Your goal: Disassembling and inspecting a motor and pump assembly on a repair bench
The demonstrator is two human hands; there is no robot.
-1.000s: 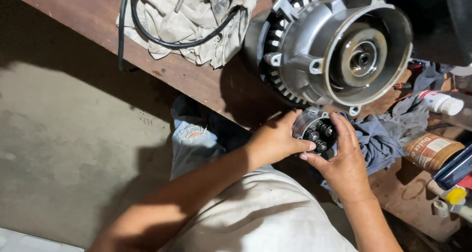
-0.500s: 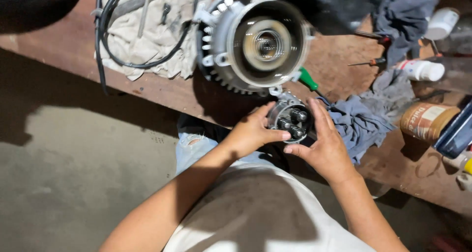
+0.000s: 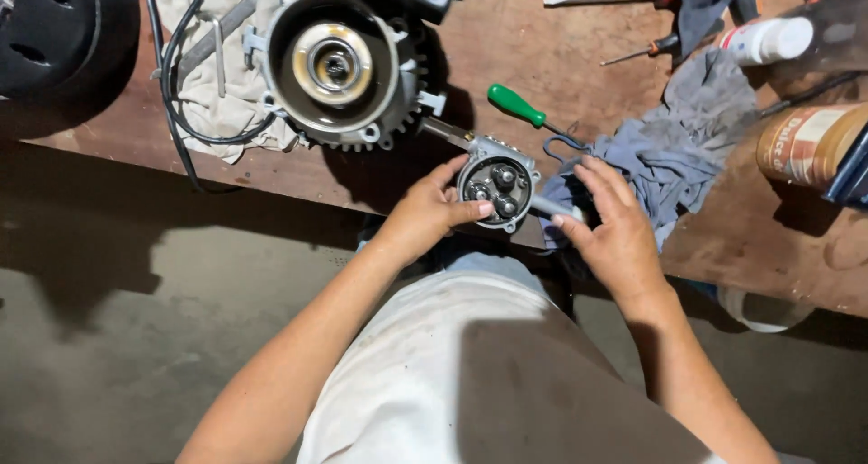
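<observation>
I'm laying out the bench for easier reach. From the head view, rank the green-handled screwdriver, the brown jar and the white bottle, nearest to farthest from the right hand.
1. Green-handled screwdriver: just above the right hand, slightly to its left.
2. Brown jar: on its side at the right edge of the bench.
3. White bottle: lying at the upper right, past the grey rag.

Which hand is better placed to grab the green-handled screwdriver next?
Right, probably. The right hand lies open beside the grey rag, nearer the green-handled screwdriver; whether its fingertips touch anything is unclear. The left hand grips the small round metal housing.
</observation>
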